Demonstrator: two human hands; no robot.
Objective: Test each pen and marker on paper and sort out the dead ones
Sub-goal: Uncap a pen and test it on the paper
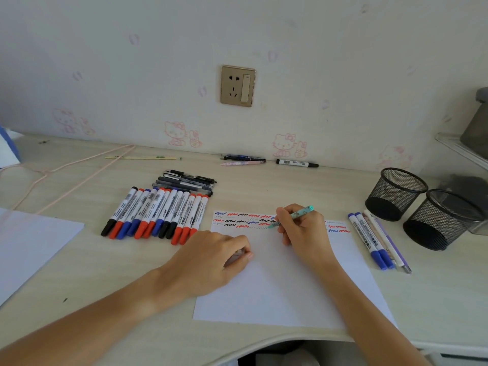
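Gripping a teal pen (293, 216) in your right hand (301, 231), you have its tip on the white paper (285, 291) near the sheet's far edge, among rows of red, blue and black squiggles (237, 220). Your left hand (214, 257) rests on the paper's left side, fingers curled around something small that cannot be made out. A row of whiteboard markers (155, 215) lies left of the paper, with dark pens (187, 182) just behind it. Toward the desk's (118, 273) right edge, a few markers and pens (377, 241) lie beside the sheet, near two black mesh cups (420, 207). Along the back edge lie more pens (243, 159) and one black marker (297, 163).
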